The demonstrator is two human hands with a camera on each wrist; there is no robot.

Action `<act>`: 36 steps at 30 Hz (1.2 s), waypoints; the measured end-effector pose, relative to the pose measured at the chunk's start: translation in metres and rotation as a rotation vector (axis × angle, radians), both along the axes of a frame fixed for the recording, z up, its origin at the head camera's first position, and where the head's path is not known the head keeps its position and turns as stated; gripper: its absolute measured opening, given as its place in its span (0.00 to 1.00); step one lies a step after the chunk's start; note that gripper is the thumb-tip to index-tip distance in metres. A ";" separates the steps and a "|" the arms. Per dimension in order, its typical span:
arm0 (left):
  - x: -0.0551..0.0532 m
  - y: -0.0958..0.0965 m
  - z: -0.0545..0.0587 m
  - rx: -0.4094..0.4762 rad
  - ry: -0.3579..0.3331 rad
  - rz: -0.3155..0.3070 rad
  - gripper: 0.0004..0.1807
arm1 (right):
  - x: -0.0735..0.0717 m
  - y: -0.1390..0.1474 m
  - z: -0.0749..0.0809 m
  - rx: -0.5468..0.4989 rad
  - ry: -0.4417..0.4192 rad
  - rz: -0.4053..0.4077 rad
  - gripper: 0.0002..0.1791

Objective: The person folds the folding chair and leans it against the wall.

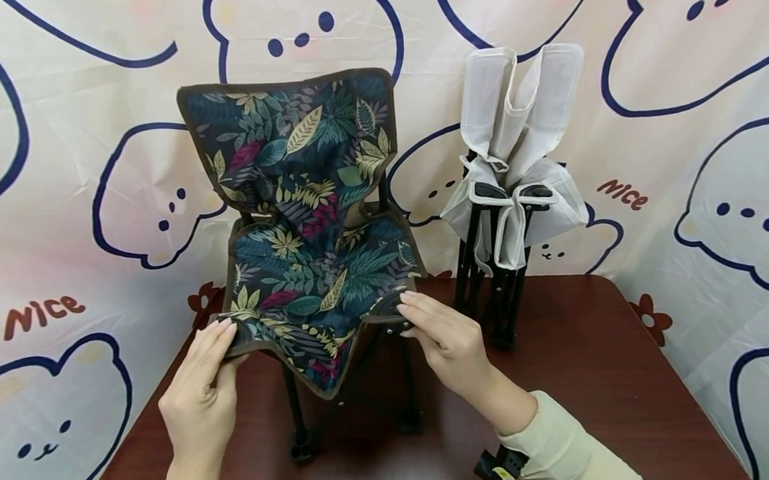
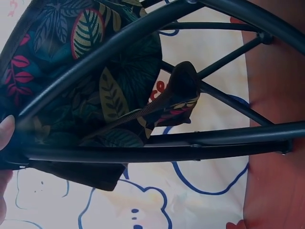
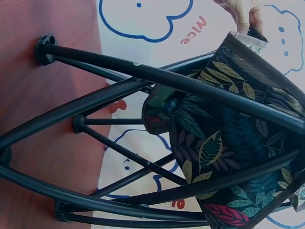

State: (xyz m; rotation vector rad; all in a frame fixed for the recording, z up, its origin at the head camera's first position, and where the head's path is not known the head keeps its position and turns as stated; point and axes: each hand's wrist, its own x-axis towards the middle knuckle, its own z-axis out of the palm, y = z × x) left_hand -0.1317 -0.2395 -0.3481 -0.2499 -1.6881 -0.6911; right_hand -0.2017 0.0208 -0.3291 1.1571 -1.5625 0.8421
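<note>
A folding chair (image 1: 308,273) with dark leaf-patterned fabric and black legs stands partly unfolded on the table, its seat sagging in the middle. My left hand (image 1: 203,387) pinches the seat's front left corner, thumb below and fingers above. At the front right corner, my right hand (image 1: 448,338) grips the dark corner patch between thumb and fingers. In the left wrist view, crossed black tubes (image 2: 190,152) run under the fabric, with fingertips (image 2: 5,131) at the left edge. The right wrist view looks beneath the seat at the crossed legs (image 3: 138,71), and my left hand (image 3: 240,12) shows at the top.
A second chair (image 1: 517,160), white with black legs, stands folded at the back right of the brown table (image 1: 600,374). Behind both hangs a white cloth (image 1: 701,180) printed with blue bear outlines. A black wrist camera (image 1: 501,466) sits by my right sleeve.
</note>
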 end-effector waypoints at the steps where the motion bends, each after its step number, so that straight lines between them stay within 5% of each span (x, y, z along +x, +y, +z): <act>1: 0.000 0.000 0.001 -0.002 -0.006 0.004 0.17 | 0.000 -0.001 0.001 0.000 -0.004 0.003 0.11; 19: -0.002 0.011 0.010 -0.036 -0.039 -0.004 0.12 | 0.001 -0.004 0.007 0.007 -0.003 -0.007 0.11; 36: -0.006 0.016 0.017 -0.013 -0.049 -0.072 0.22 | 0.001 -0.012 0.014 0.000 -0.025 0.002 0.11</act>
